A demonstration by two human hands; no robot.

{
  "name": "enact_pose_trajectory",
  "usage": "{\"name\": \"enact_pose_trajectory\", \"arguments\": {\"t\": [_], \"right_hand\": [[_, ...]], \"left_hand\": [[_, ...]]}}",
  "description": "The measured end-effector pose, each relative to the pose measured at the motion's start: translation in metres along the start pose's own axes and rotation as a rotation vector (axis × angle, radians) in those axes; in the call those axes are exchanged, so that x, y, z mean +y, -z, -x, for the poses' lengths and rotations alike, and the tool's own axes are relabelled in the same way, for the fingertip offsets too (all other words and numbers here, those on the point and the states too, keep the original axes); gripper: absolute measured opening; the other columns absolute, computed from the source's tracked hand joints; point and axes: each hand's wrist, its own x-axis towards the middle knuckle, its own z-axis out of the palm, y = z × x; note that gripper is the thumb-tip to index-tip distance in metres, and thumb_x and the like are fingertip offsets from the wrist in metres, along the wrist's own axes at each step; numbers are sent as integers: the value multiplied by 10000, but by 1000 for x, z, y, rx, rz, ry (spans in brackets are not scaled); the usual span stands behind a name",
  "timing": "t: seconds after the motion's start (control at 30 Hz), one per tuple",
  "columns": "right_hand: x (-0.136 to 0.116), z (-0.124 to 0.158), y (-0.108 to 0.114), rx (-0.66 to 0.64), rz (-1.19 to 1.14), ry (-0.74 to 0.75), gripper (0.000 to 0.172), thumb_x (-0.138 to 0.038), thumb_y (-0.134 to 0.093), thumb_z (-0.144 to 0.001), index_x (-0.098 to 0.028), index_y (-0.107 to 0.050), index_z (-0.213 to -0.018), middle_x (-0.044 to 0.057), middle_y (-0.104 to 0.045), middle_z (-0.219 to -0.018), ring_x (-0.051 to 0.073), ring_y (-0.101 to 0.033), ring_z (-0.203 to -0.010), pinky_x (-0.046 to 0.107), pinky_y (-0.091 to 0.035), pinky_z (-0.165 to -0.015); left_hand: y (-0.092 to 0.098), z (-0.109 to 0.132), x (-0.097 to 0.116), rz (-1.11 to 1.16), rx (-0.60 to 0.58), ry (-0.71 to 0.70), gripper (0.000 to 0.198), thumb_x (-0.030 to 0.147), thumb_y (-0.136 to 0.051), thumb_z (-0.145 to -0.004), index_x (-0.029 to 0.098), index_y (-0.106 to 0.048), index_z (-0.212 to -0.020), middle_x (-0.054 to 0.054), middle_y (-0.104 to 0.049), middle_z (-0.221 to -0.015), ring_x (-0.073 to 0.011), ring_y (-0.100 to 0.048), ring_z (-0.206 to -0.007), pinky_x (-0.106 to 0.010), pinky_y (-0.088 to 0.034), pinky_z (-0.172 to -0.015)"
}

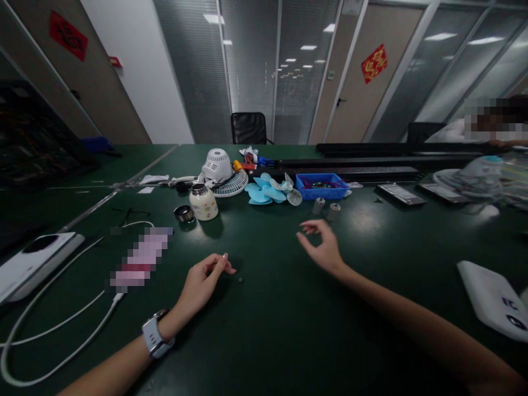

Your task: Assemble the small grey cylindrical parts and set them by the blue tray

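My left hand, with a watch on its wrist, is closed just above the green table. Thumb and forefinger meet in a pinch; whatever may be between them is too small to make out. Just right of its fingertips lies a tiny dark ring-shaped piece, apart from the hand. Farther right, my right hand hovers with thumb and fingers apart and nothing visible between them. Beyond its fingers two small grey metal cylinders, a left one and a right one, stand upright on the table.
Behind are fan parts: a white housing, a round grille and blue blades. A blue bin holds wires. Left are a cream bottle, a dark lid, a phone and a cable. A person sits far right.
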Motion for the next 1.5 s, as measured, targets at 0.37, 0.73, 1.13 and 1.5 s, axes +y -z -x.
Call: {"name": "enact_pose_trajectory", "arguments": {"t": [0.37, 0.73, 1.13, 1.5], "right_hand": [[-67, 23, -93, -711, -149, 203, 272, -504, -704, -773, -301, -763, -944, -5, -580, -807, 123, -554, -741, 268, -387, -708], [73, -77, 57, 232, 319, -104, 351, -470, -601, -814, -184, -779, -915, 75, -630, -740, 191, -539, -654, 324, -420, -626], [123, -74, 69, 131, 419, -217, 329, -435, -568, -819, -212, -772, -948, 84, -725, -882, 223, -621, -753, 319, -443, -668], [124, -73, 64, 197, 398, -90, 323, -415, -533, -859, -209, -760, -959, 79, -717, -922, 220, -631, -785, 331, -472, -703]], "left_hand": [[0, 3, 8, -94, 37, -46, 471, 491, -446, -926, 201, -522, -563, -5, -669, -584, -173, -608, -607, -249, -447, -640], [-1, 4, 7, -141, 25, -51, 483, 485, -445, -930, 194, -608, -581, -4, -669, -605, -175, -589, -616, -245, -420, -634], [0, 4, 3, -178, 8, -29, 483, 487, -452, -928, 193, -634, -592, 1, -650, -608, -177, -592, -634, -244, -414, -641], [-2, 4, 3, -210, -7, -23, 512, 517, -421, -929, 187, -631, -599, 1, -617, -601, -172, -568, -615, -257, -399, -629]]}}
